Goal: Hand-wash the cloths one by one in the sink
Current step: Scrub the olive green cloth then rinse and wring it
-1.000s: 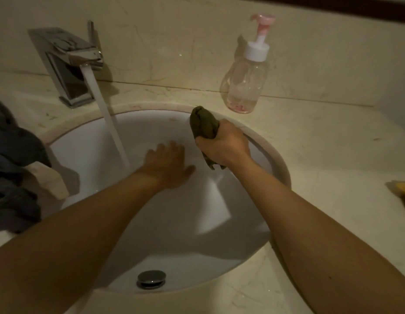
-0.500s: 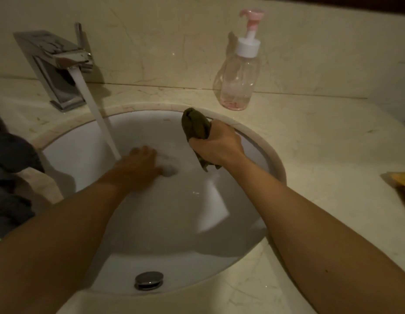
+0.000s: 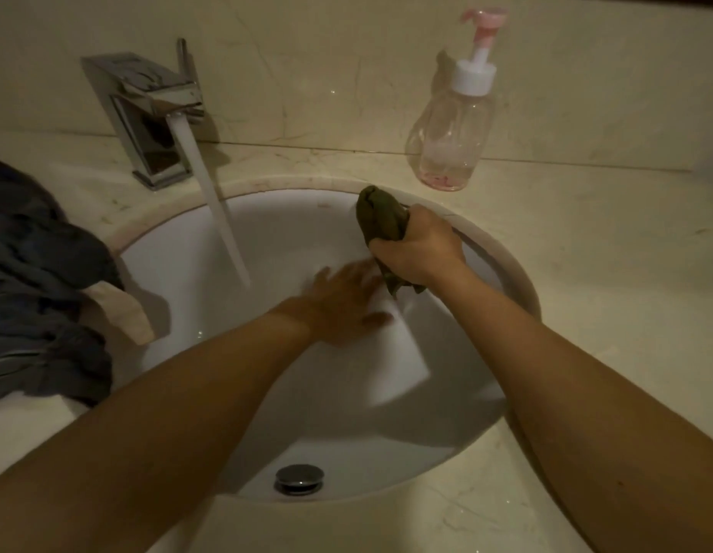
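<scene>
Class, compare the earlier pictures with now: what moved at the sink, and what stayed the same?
The left hand swung left into the water stream, then back right beside the green cloth. The right hand still grips that cloth; the tap still runs.

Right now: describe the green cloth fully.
The green cloth is olive fabric, bunched into a wad. The right hand grips its middle; a rounded end sticks up above the fist, a short tail hangs below, over the sink's far right side. The blurred left hand is near the tail; contact unclear.
</scene>
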The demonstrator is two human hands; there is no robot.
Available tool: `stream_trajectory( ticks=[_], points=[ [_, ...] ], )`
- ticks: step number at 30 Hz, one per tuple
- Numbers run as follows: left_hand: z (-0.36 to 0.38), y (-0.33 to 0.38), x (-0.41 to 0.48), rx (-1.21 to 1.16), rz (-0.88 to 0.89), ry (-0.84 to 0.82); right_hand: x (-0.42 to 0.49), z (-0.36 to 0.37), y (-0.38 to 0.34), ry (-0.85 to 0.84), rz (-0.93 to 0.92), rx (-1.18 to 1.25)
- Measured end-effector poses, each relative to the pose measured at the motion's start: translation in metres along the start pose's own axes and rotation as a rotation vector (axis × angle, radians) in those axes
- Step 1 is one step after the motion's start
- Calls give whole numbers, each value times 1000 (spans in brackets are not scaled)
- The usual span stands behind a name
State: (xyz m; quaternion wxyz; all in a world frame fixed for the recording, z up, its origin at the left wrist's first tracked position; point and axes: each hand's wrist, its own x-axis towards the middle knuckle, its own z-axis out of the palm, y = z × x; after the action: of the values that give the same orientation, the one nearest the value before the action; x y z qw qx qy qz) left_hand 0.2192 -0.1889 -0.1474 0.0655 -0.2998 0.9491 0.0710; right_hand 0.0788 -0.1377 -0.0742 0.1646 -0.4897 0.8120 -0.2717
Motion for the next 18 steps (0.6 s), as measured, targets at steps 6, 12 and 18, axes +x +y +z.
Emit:
stream_trajectory(
  ticks=[6, 12, 18],
  points=[
    [9, -5, 0, 40, 61, -11, 1, 0, 1, -25, -33, -2],
    [-2, -73, -35, 100, -538, 73, -2, -1, -1, -46, -31, -41],
    [-14, -55, -26, 205, -588, 56, -3, 0, -2, -40, -32, -12]
  ],
)
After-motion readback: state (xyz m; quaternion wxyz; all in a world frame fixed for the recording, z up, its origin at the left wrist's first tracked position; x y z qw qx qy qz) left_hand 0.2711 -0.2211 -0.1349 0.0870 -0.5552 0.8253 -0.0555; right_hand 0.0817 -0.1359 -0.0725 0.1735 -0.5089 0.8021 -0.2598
